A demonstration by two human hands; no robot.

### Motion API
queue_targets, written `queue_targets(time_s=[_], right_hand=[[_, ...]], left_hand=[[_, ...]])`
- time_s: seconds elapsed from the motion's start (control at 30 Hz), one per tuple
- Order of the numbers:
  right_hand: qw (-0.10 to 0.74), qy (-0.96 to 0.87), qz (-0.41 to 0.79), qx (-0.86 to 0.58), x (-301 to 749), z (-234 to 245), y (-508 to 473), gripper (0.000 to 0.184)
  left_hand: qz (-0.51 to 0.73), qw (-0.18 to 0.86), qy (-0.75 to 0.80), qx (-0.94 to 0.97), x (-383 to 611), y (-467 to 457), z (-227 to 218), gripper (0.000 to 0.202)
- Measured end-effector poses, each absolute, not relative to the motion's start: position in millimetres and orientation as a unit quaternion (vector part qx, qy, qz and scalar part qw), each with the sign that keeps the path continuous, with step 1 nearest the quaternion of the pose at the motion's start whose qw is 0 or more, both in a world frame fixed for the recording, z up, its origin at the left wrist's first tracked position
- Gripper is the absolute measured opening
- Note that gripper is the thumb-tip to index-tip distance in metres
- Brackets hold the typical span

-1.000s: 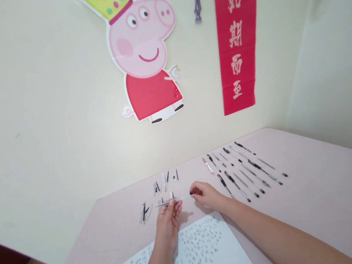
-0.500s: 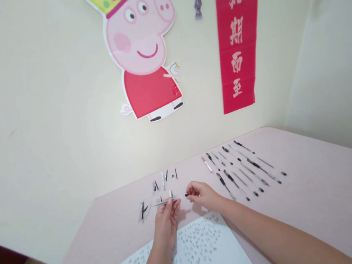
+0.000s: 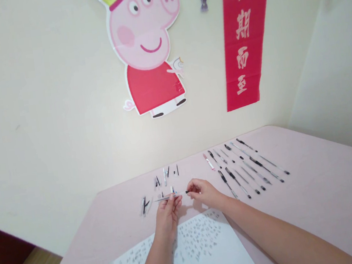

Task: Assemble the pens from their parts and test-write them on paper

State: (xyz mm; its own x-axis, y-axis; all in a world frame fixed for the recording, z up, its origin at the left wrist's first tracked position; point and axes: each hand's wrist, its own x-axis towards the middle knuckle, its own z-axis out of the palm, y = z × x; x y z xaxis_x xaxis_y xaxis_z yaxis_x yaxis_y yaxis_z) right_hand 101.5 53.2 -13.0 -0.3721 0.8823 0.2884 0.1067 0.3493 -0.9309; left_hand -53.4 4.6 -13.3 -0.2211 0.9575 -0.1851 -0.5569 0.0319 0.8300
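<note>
My left hand (image 3: 169,210) is closed around a thin clear pen (image 3: 162,199), held almost level with its pointed end to the left. Facing it, my right hand (image 3: 202,191) pinches a small black end piece (image 3: 187,192) at the pen's right end. Whether that piece is seated on the barrel or just touching it, I cannot tell. Behind my left hand, a short white and blue pen part (image 3: 172,190) is partly hidden. Below both hands lies a sheet of paper (image 3: 224,246) with handwriting.
Several pens, one a black-gripped pen (image 3: 237,182), lie in two slanted rows on the pink table (image 3: 325,199) at right. To the left are small groups of pen parts, among them a black piece (image 3: 144,205) and a white tube (image 3: 165,177). A wall (image 3: 74,118) stands behind.
The camera view has shifted slightly, so the wall pictures sit higher and further right. The black piece in my right hand now appears closer to the pen's end. Both hands keep their grip.
</note>
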Motion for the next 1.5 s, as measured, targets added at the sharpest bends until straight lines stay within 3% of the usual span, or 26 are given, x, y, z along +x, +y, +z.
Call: queue_targets(time_s=[1.5], right_hand=[[0.471,-0.681,0.424,-0.367,95.8,-16.2,51.7,0.002]], left_hand=[[0.655,0.586,0.423,0.223,-54.0,5.7,-13.8,0.009]])
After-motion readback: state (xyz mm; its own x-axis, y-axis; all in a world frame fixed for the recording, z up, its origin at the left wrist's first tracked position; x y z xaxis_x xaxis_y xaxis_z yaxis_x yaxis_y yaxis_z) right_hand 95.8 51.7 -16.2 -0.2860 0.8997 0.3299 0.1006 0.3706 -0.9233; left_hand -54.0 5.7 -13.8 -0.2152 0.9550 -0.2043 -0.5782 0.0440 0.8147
